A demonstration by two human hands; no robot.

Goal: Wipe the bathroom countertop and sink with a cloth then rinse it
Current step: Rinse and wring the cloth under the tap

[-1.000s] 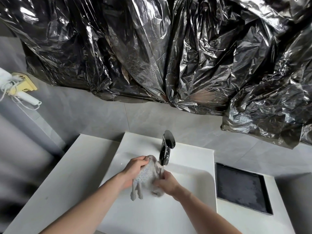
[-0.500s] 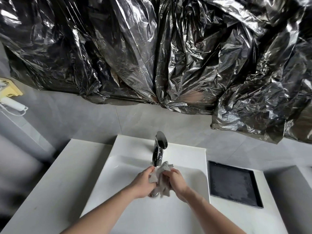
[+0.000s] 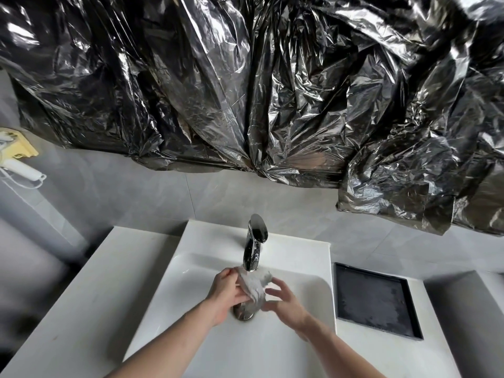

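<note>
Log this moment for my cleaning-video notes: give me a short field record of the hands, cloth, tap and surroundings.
setting: white sink set in a white countertop
cloth: bunched, under the chrome faucet, above the drain
left hand: grips the cloth
right hand: fingers spread, beside the cloth; contact unclear
water flow: cannot tell
right of sink: dark square recess
wall above: crinkled black plastic sheeting

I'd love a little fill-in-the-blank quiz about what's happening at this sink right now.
1. The left hand grips a wet ____ under the faucet.
2. The right hand has its fingers ____, beside the cloth.
3. Below the hands, in the sink, lies the metal ____.
4. Right of the sink sits a ____ square tray.

Missing words: cloth; spread; drain; black
</note>
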